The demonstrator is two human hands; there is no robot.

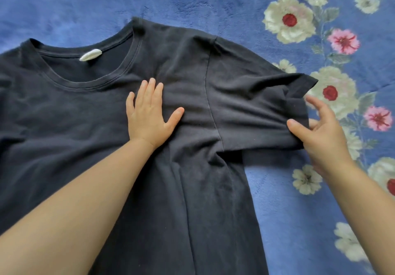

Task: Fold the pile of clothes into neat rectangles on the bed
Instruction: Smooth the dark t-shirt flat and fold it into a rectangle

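- The black T-shirt (85, 114) lies flat, face up, on the blue floral bedspread (277, 200).
- The left hand (149, 116) presses its chest, fingers straight and slightly spread.
- The right hand (320, 133) pinches the sleeve (256, 112) hem; the sleeve stretches rightward, so the fold goes inward toward the left hand.

— From where was the scene viewed?
— A single wide-angle view was taken from the person's head, directed forward and steeply down onto the bed (64, 7).
— How near was it held?
— Close: the frame was nearly filled by the dark T-shirt (74, 125), which was cut off at 9 and 6 o'clock. Both forearms were seen entering from the bottom corners, at about 7 and 4 o'clock.
— Where were the hands placed in the frame?
— The left hand (149, 114) was seen near centre, the right hand (320, 133) toward 3 o'clock.
— Was any part shared with another view?
— No second view was supplied.
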